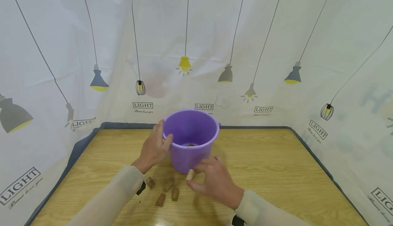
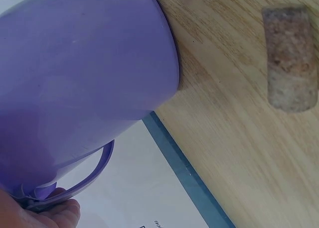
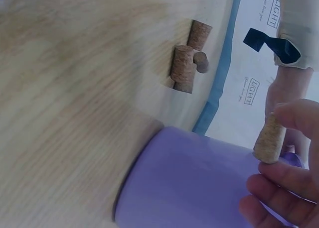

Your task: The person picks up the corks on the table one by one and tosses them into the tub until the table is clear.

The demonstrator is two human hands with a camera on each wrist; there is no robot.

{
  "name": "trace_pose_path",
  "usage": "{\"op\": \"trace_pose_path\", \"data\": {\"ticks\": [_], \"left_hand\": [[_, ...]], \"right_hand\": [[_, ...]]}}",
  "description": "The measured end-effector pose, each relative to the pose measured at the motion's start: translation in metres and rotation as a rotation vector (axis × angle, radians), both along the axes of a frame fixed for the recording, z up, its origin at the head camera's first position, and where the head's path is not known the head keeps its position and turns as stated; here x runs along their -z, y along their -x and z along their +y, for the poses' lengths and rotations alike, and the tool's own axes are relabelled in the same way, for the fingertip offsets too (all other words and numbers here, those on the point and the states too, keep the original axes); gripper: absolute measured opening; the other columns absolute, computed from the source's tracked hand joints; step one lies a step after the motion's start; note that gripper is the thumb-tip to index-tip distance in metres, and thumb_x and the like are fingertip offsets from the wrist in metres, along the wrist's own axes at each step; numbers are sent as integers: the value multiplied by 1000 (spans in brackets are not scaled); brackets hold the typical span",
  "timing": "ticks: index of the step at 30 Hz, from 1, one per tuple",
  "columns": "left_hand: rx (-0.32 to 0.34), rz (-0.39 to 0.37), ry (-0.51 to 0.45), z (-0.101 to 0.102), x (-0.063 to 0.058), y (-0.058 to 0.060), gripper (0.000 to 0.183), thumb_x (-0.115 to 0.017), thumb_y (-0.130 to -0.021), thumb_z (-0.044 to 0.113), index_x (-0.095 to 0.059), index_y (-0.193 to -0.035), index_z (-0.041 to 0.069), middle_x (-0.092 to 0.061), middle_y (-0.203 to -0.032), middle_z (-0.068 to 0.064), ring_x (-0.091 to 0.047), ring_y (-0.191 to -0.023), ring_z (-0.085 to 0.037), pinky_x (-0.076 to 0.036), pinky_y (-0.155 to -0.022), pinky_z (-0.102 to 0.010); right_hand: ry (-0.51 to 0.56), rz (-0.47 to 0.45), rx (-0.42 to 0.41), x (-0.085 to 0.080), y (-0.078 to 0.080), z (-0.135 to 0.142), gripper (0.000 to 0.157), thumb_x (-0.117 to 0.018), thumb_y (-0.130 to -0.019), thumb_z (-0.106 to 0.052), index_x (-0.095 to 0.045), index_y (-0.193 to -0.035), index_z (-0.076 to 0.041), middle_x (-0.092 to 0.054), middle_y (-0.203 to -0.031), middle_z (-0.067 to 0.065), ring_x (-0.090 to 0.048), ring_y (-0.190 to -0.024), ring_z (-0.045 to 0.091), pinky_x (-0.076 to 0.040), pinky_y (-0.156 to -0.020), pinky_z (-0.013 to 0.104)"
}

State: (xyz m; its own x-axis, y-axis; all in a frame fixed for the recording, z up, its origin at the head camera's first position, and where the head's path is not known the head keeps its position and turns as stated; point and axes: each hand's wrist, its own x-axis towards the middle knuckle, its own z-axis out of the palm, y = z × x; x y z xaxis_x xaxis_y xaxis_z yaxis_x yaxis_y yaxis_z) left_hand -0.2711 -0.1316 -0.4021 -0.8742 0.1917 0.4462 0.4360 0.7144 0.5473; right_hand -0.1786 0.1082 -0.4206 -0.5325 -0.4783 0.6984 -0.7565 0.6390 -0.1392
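A purple bucket [image 1: 190,152] leans a little on the wooden table, its mouth toward me. My left hand [image 1: 155,147] grips its rim on the left side, thumb inside; in the left wrist view the fingers [image 2: 65,215] are by the handle joint. Between thumb and fingers, my right hand [image 1: 216,180] pinches a cork [image 1: 190,175] in front of the bucket's lower right side. Another brown piece [image 1: 191,145] shows at the bucket's bottom. Several corks [image 1: 175,193] lie on the table in front of the bucket, below my left forearm and between the hands.
The wooden table [image 1: 276,171] has a dark blue edge [image 1: 255,127] along its back and sides. Behind it hangs a white cloth [image 1: 172,25] printed with lamps. The bucket's purple handle [image 2: 94,173] hangs by its side. A black strap [image 3: 271,44] sits at the left cuff.
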Motion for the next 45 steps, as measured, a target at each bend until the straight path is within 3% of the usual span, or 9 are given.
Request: {"op": "trace_pose_path", "data": {"ticks": [6, 14, 33, 40, 45], "left_hand": [[1, 2, 2, 1, 0, 0, 73, -48, -103, 35, -21, -161, -2, -39, -154, -28, -55, -126, -44, -48, -99, -61], [-5, 5, 4, 1, 0, 0, 73, -47, -104, 36, -21, -161, -2, -39, -154, -28, -54, -126, -45, -48, -100, -61], [1, -8, -1, 0, -1, -1, 74, -46, -104, 37, -20, -161, -1, -39, -155, -27, -54, -126, -44, -47, -101, -61], [1, -11, 0, 1, -2, -1, 74, -46, -104, 37, -20, -161, -1, -38, -155, -27, -54, -127, -44, -47, -101, -61], [-2, -12, 0, 0, -1, -1, 74, -46, -104, 38, -20, -161, -1, -38, -155, -27, -53, -129, -44, -47, -102, -62]], "right_hand": [[45, 46, -1, -8, 3, 3, 35, -94, -66, -35, -79, -95, -22, -74, -90, -12, -64, -78, 2, -42, -75, 32], [107, 88, 13, -15, 7, 6, 29, -92, -69, -33, -77, -89, -20, -70, -83, -11, -63, -82, 9, -44, -73, 33], [182, 100, 65, -39, 13, 8, 34, -90, -74, -33, -77, -99, -14, -77, -100, -3, -70, -93, 18, -46, -74, 36], [197, 127, 116, -42, 19, 9, 33, -90, -74, -37, -77, -87, -10, -75, -84, -1, -67, -82, 17, -45, -72, 35], [218, 136, 119, -46, 21, 8, 34, -90, -73, -37, -76, -86, -9, -74, -82, 1, -66, -80, 17, -44, -71, 36]]}}
